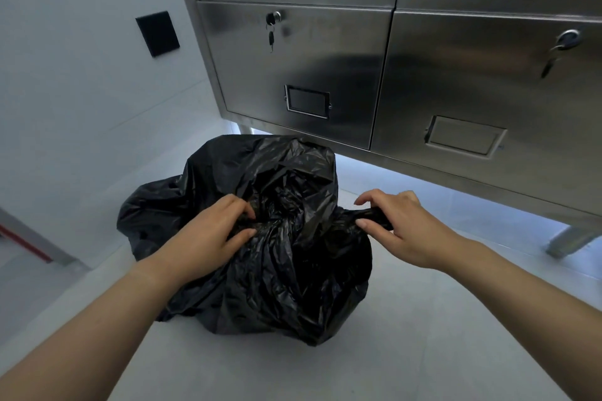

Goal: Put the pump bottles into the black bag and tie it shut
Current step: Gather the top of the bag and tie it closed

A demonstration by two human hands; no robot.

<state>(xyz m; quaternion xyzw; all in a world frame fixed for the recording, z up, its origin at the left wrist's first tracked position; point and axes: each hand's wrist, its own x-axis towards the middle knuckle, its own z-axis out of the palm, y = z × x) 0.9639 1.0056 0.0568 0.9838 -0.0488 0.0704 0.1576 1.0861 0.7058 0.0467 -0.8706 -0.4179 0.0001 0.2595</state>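
Both hands (pixel 208 231) on black bag (pixel 277 270)

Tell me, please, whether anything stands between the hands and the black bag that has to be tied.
Nothing visible does. The left hand grips the gathered plastic on top of the black bag, and the right hand pinches a twisted strand of it, pulled out to the right.

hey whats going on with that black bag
A person is working on a black bag on the floor before a steel cabinet. The left hand grips bunched plastic at its top; the right hand pinches a twisted end and holds it out sideways. Its contents are hidden, and no knot is visible.
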